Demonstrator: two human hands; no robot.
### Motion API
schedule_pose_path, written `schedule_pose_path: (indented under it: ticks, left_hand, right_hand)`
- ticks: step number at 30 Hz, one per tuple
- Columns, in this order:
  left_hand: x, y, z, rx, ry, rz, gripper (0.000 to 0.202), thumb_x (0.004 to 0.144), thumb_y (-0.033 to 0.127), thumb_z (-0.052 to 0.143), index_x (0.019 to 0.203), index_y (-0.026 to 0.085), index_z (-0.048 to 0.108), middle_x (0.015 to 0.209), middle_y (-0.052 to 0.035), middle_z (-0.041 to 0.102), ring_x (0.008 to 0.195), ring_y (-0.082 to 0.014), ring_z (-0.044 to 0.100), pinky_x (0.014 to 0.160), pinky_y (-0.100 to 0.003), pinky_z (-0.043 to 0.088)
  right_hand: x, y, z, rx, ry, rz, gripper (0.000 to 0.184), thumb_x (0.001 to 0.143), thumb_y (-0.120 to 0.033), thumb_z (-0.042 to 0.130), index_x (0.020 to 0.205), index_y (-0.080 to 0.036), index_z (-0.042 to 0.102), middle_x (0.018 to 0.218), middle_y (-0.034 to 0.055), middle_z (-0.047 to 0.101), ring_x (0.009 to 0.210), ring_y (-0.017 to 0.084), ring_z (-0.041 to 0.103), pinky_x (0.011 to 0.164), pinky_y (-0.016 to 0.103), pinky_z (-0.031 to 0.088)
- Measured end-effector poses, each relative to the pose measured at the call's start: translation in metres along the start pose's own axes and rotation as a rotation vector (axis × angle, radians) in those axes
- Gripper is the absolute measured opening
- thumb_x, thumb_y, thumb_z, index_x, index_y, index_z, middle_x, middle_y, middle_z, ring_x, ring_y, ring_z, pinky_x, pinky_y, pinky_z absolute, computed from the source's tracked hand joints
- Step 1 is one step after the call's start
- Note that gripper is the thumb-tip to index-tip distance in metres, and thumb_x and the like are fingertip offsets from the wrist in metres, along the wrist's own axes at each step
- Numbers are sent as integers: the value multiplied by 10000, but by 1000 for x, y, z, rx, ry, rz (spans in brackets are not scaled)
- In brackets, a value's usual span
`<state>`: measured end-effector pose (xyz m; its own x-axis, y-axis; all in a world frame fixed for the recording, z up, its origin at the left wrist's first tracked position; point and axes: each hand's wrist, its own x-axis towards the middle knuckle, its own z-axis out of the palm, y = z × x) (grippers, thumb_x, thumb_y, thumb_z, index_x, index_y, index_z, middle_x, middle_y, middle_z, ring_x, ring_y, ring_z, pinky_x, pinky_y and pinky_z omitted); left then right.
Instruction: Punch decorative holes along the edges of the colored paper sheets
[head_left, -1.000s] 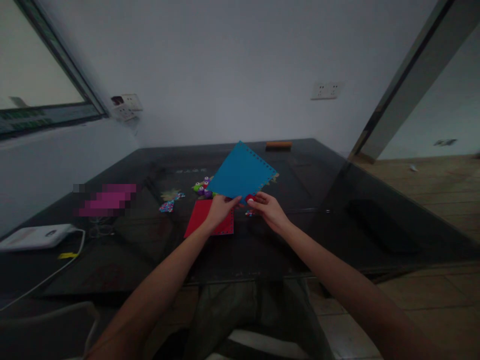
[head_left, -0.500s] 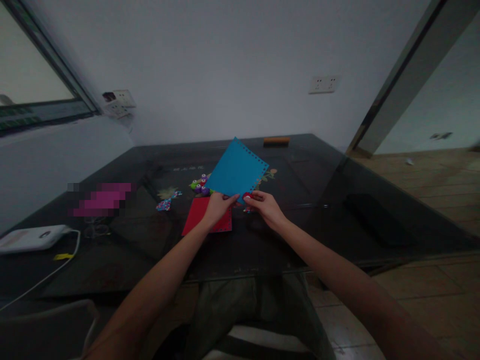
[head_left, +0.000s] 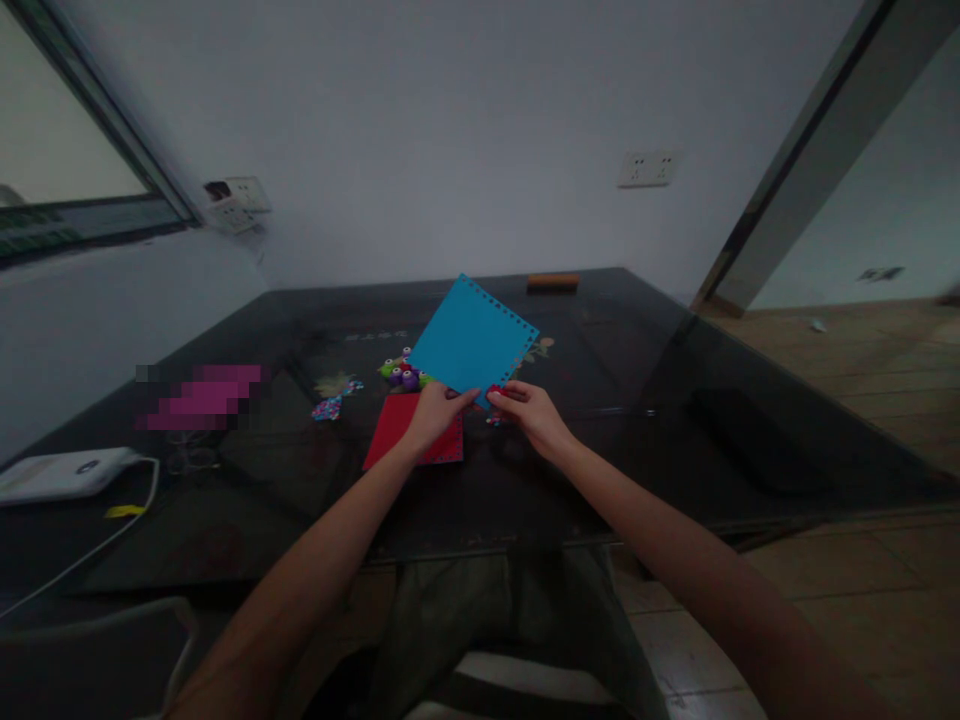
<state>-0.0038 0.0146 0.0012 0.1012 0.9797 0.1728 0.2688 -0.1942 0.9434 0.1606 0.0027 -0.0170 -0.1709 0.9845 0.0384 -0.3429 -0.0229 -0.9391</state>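
Blue card (head_left: 476, 335): pinching its near edge in left hand (head_left: 439, 412), holding it over the table (head_left: 525, 510), reaching across a red card (head_left: 394, 430); pinching a red piece (head_left: 495, 391) in right hand (head_left: 534, 412), by the blue card's near corner.

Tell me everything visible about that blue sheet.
The flat blue squarish sheet, felt or card by its look, has small holes along its two right-hand edges. It is turned cornerwise over the black table, its near corner pinched by the left hand; the right hand holds a small red piece there.
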Motion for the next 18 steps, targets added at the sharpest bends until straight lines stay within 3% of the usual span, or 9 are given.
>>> schedule_pose_path:
  ticks: [18]
  left_hand:
    - [3, -9, 1, -91, -34, 42, 174, 723, 238, 672, 858, 132, 651, 757, -47, 728, 659, -182, 677, 622, -264, 539]
  right_hand:
    - [0, -1, 1, 12, 23, 5, 261, 529, -302, 819, 706, -183, 668, 748, 21, 668, 656, 139, 599, 608, 272, 463]
